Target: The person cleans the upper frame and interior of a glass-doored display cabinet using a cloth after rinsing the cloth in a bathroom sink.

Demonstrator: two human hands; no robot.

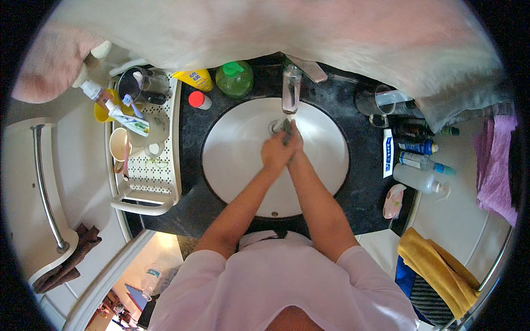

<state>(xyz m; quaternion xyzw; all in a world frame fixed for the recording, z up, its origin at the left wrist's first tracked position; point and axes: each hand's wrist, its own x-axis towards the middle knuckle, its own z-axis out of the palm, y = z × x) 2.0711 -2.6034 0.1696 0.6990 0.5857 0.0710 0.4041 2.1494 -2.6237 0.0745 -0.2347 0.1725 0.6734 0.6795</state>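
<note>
Over the white oval washbasin (236,178), my left hand (274,152) and my right hand (295,140) are pressed together just below the metal faucet (291,91). The left fingers curl against the right hand, whose fingers point toward the faucet. A small dark grey thing (286,125) shows between the hands; its kind is unclear, and most of it is hidden. The metal drain (273,126) lies just left of it. Slight blur covers the hands, and I cannot make out whether water is running.
A white perforated rack (143,167) with cups and toothpaste stands left. Behind the basin are a yellow tube (194,79), a red-capped bottle (199,100) and a green-capped container (234,80). Several bottles, a toothpaste tube (387,153) and a glass mug (372,103) line the black counter (194,165).
</note>
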